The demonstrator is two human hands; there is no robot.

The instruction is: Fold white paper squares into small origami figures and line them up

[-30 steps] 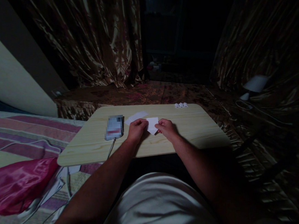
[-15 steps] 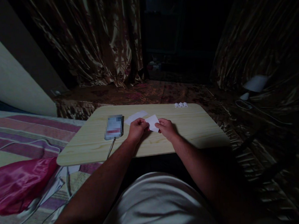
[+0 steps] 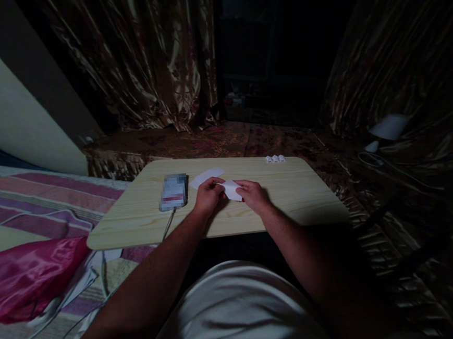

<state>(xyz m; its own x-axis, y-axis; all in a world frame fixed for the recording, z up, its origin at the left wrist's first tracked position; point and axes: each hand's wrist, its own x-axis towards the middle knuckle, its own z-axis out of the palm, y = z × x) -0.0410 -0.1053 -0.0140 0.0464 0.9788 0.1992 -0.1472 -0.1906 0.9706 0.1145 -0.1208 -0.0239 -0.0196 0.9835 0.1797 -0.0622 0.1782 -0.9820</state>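
Note:
Both my hands hold a small white piece of paper [image 3: 232, 189] just above the light wooden lap table [image 3: 291, 195]. My left hand [image 3: 207, 197] pinches its left edge and my right hand [image 3: 254, 194] pinches its right edge. The paper looks partly folded between my fingers. A second white strip of paper [image 3: 206, 177] lies flat on the table just beyond my left hand. A phone [image 3: 173, 192] with a cable lies to the left of my left hand.
Three small folded white paper pieces [image 3: 275, 159] sit at the table's far edge. A striped bed cover [image 3: 37, 205] with a red cushion [image 3: 27, 276] and white cables [image 3: 65, 318] lies to the left. Dark curtains [image 3: 155, 60] hang behind.
The white paper between my hands has been turned and folded smaller; it showed a wider flat face a second ago. Both hands stayed in about the same place.

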